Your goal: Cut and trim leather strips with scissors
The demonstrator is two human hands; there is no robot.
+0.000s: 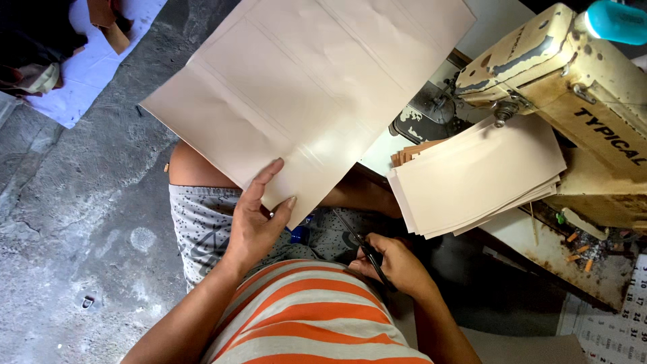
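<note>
left hand (256,226): clamped on the near corner of the large beige sheet (303,87), thumb on top, fingers spread along the edge and beneath it.
large beige sheet: held up flat over the lap, stretching away from the person toward the top of the view; stitched or creased lines form a rectangle on its face.
right hand (397,263): closed around the handles of dark scissors (360,246), low over the lap, well apart from the sheet's edge.
scissors: blades point up and left toward the sheet; whether the blades are parted appears uncertain, as they are thin and dark against the shorts.
stack of beige pieces (478,178): lies on the table just right of the held sheet, overhanging the table edge, below the head of the sewing machine (573,74).
sewing machine: cream body, paint worn and rusted, at the upper right.
clothing: orange and white striped shirt (310,317), grey patterned shorts (202,229).
floor (74,236): grey concrete, at the left.
</note>
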